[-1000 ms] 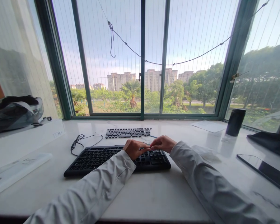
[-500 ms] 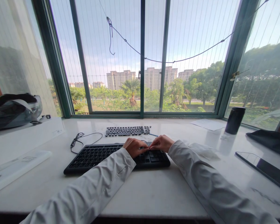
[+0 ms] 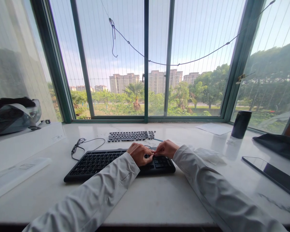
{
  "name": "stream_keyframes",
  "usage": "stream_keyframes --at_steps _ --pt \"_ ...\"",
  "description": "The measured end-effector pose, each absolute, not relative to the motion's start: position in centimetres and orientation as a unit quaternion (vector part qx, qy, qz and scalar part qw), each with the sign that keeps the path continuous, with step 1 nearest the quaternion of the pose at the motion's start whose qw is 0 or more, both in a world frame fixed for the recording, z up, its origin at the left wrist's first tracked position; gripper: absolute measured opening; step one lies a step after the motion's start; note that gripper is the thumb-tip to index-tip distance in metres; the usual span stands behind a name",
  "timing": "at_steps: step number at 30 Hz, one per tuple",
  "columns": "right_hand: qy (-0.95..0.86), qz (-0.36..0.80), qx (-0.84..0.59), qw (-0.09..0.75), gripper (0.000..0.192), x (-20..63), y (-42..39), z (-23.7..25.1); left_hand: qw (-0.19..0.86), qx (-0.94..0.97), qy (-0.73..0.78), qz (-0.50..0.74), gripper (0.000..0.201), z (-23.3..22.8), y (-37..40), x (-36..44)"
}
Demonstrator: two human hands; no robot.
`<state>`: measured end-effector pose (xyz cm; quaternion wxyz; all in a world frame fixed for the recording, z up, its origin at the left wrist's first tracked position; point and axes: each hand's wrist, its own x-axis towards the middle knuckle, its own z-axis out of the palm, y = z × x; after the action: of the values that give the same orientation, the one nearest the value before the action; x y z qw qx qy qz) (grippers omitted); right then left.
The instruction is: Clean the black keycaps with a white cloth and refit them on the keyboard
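Note:
A black keyboard [image 3: 94,164] lies on the white counter, its left part showing bare key sockets and its right end carrying some keycaps. Over its right part my left hand [image 3: 139,153] is closed, thumb and fingers pinched near the upper edge. My right hand [image 3: 167,149] meets it there, also pinched, the fingertips of both hands almost touching. Whatever sits between the fingers is too small to make out. Behind the keyboard, loose black keycaps [image 3: 130,136] are laid out in rows. A thin blue-handled tool [image 3: 158,140] lies beside them, partly hidden by my right hand.
The cable [image 3: 78,145] lies coiled at the keyboard's back left. To the right are a clear plastic bag [image 3: 209,156], paper [image 3: 214,129], a black cylinder [image 3: 241,124] and a phone-like slab [image 3: 268,174]. On the left stand a white box [image 3: 50,135] and a white case [image 3: 21,174].
Both hands remain at the same spot on the keyboard. My left fingers have curled in slightly, with the thumb drawn a little. The view has shifted a touch.

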<state>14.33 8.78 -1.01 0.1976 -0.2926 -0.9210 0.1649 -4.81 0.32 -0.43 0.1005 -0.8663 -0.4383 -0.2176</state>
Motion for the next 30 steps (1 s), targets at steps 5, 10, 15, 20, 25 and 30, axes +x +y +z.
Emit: stream_keyframes --at_steps 5,10,15,20,25,30 --pt "-0.930 0.135 -0.287 0.185 0.024 14.3 8.5 -0.7 0.102 -0.856 -0.468 -0.193 0.027 0.0 0.1 -4.4" --pt "-0.930 0.118 -0.295 0.183 0.023 14.0 8.0 -0.4 0.154 -0.848 -0.482 -0.156 0.028 0.0 0.1 -3.8" --pt "-0.941 0.072 -0.279 0.177 0.021 13.6 7.2 0.0 0.197 -0.845 -0.481 -0.130 0.028 -0.2 0.1 -3.5" --pt "-0.951 0.047 -0.268 0.149 0.021 13.5 7.2 0.1 0.215 -0.842 -0.481 -0.115 0.032 -0.2 0.1 -3.3" --pt "-0.967 -0.029 -0.236 0.094 0.025 13.5 6.7 0.5 0.221 -0.845 -0.476 -0.103 0.036 -0.3 0.0 -3.2" --pt "-0.966 -0.036 -0.249 0.064 0.025 13.6 6.1 0.9 0.221 -0.845 -0.474 -0.109 0.038 -0.3 0.0 -3.0"
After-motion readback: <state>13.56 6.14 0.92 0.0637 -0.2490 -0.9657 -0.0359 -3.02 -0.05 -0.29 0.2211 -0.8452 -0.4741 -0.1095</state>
